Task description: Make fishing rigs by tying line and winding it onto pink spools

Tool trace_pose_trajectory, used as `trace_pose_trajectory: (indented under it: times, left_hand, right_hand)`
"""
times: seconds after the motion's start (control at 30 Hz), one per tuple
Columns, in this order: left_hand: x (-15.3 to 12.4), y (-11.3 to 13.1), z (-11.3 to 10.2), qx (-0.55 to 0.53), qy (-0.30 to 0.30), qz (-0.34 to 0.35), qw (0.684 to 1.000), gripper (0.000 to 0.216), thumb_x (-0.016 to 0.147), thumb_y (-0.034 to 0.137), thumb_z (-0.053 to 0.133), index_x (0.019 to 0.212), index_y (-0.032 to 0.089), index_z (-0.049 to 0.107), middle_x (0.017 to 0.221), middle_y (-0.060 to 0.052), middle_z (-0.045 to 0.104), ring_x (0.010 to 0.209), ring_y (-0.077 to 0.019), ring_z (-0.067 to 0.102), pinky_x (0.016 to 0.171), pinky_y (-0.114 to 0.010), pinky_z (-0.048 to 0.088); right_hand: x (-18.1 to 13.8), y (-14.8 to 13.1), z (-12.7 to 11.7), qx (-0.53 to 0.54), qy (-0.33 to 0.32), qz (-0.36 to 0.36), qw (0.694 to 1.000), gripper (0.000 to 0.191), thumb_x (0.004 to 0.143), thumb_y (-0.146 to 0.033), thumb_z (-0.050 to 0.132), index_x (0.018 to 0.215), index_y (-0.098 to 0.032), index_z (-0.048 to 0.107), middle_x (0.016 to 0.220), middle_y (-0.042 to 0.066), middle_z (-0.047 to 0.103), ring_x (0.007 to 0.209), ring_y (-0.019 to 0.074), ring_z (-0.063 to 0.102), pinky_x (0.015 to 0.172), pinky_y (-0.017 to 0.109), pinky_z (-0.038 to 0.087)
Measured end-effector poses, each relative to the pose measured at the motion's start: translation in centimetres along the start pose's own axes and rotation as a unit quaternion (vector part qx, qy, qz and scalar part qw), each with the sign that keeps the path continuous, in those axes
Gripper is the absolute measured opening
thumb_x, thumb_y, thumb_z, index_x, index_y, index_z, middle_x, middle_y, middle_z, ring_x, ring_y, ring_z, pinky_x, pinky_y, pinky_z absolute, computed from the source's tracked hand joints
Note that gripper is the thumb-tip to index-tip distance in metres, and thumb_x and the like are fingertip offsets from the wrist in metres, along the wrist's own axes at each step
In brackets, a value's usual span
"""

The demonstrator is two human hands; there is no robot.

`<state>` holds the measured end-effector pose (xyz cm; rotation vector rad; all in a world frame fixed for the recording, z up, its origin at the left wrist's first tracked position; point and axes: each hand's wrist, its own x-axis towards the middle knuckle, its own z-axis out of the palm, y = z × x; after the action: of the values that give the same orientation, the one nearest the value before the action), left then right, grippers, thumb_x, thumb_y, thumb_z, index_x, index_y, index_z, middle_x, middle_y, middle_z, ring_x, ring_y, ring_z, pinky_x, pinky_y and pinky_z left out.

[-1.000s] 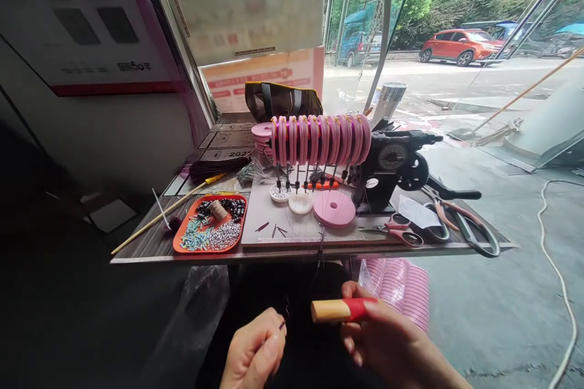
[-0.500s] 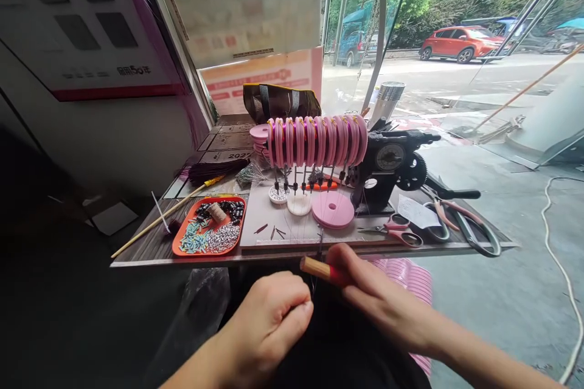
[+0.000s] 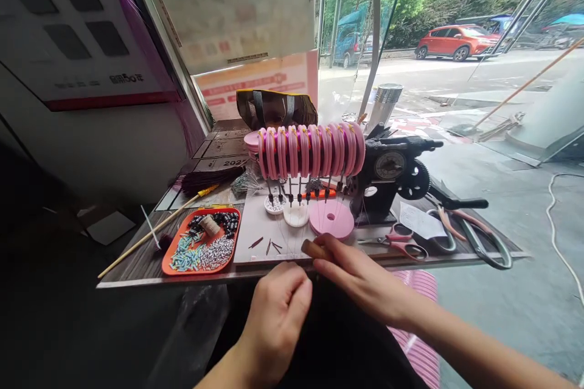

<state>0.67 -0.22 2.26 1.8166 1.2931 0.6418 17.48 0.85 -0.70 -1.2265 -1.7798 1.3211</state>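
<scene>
My left hand (image 3: 280,310) is closed in a fist at the table's front edge; whatever it grips is hidden, though fine threads run down towards it. Close on its right, my right hand (image 3: 351,273) wraps round a short wooden handle (image 3: 314,250), whose working end I cannot make out. Beyond both hands stands a black hand-cranked winder (image 3: 381,185) carrying a row of pink spools (image 3: 314,149). Thin threads with dark weights hang from the spools. Under them lie a pink disc (image 3: 331,219), a round white dish (image 3: 295,214) and a small dish of beads (image 3: 275,203).
An orange tray (image 3: 166,260) of beads with a thread spool (image 3: 210,225) sits at left, beside a long wooden stick (image 3: 150,234). Pink-handled scissors (image 3: 406,243) and large shears (image 3: 486,243) lie at right. More pink spools (image 3: 422,340) stand below the table.
My right hand has turned and moved slightly up, over the board's front edge, still gripping the wooden handle. The left fist stays close by. The camera view has shifted a little.
</scene>
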Motion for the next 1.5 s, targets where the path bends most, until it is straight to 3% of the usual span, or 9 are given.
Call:
trace_pose_trajectory:
  times: [0.1,0.23,0.43,0.6,0.77,0.93,1.13,1.27,1.5]
  left_hand:
    - [0.4,1.6,-0.6,0.134,-0.046,0.063,0.988,0.024,0.081,0.024,0.045,0.058,0.02,0.048,0.064,-0.002,0.051,0.063,-0.0172,0.041,0.06,-0.029,0.027]
    - [3.8,1.9,-1.9,-0.099,-0.105,-0.067,0.987,0.025,0.071,0.023,0.056,0.05,0.019,0.044,0.053,0.002,0.04,0.056,-0.0138,0.031,0.055,-0.028,0.022]
    - [5.1,-0.1,-1.3,-0.333,-0.124,-0.157,0.921,0.032,0.074,0.04,0.045,0.052,0.021,0.031,0.054,0.005,0.029,0.053,-0.0106,0.032,0.055,-0.026,0.034]
    - [2.6,-0.5,1.3,-0.495,0.029,-0.152,0.855,0.031,0.078,0.036,0.052,0.056,0.019,0.037,0.056,0.004,0.033,0.056,-0.0106,0.034,0.058,-0.025,0.037]
    - [1.0,-0.5,2.6,-0.248,0.075,0.005,0.966,0.03,0.089,0.03,0.041,0.066,0.018,0.054,0.064,-0.001,0.051,0.066,-0.0153,0.047,0.069,-0.028,0.04]
    - [0.6,-0.1,2.1,-0.055,0.065,0.018,0.996,0.028,0.091,0.03,0.037,0.071,0.018,0.054,0.074,-0.005,0.059,0.071,-0.0184,0.052,0.069,-0.029,0.039]
    - [0.2,-0.1,2.4,-0.053,0.089,-0.018,0.994,0.027,0.088,0.033,0.04,0.068,0.018,0.05,0.069,-0.003,0.055,0.066,-0.0172,0.048,0.063,-0.028,0.036]
    - [-0.2,0.0,3.1,-0.076,0.106,-0.056,0.99,0.016,0.085,0.029,0.043,0.075,0.018,0.05,0.072,-0.002,0.057,0.069,-0.0171,0.049,0.066,-0.027,0.037]
    - [-0.5,-0.2,4.0,-0.047,0.107,-0.085,0.99,0.006,0.078,0.023,0.048,0.074,0.019,0.046,0.07,-0.001,0.052,0.065,-0.0171,0.048,0.066,-0.03,0.036]
  right_hand:
    - [0.5,-1.1,0.7,-0.242,-0.015,-0.007,0.97,0.019,0.086,-0.026,0.045,0.097,-0.014,0.054,0.096,0.013,0.061,0.089,0.0266,0.055,0.077,0.037,0.04]
    - [1.0,-1.8,0.2,-0.344,-0.034,-0.064,0.936,0.022,0.088,-0.033,0.047,0.092,-0.016,0.059,0.093,0.011,0.062,0.087,0.0257,0.057,0.076,0.036,0.039]
    - [1.3,-0.7,-1.8,-0.096,-0.085,-0.075,0.989,0.019,0.088,-0.033,0.049,0.085,-0.015,0.053,0.083,0.004,0.06,0.072,0.0153,0.053,0.064,0.025,0.039]
    - [1.9,0.1,-1.6,0.223,-0.142,-0.015,0.964,0.033,0.085,-0.047,0.05,0.086,-0.014,0.05,0.072,-0.001,0.052,0.059,0.0085,0.047,0.051,0.02,0.037]
    - [2.9,0.4,-1.2,0.295,-0.178,0.03,0.938,0.036,0.082,-0.05,0.053,0.083,-0.014,0.049,0.051,-0.006,0.049,0.043,0.0058,0.045,0.042,0.017,0.03]
    - [3.6,0.0,-1.5,0.26,-0.191,0.071,0.944,0.036,0.08,-0.051,0.053,0.077,-0.016,0.047,0.052,-0.006,0.047,0.041,0.0051,0.042,0.038,0.017,0.023]
    - [3.9,-1.7,-0.5,-0.021,-0.081,0.032,0.996,0.052,0.092,-0.051,0.028,0.058,-0.017,0.046,0.05,-0.002,0.044,0.048,0.0097,0.041,0.049,0.023,0.031]
    - [4.1,-1.9,0.9,-0.354,0.042,0.022,0.934,0.059,0.095,-0.042,0.018,0.071,-0.016,0.066,0.066,0.01,0.066,0.062,0.0195,0.06,0.057,0.028,0.036]
    - [4.3,-1.1,1.6,-0.442,0.05,0.015,0.896,0.055,0.095,-0.032,0.019,0.08,-0.014,0.068,0.076,0.016,0.07,0.073,0.0283,0.067,0.061,0.033,0.042]
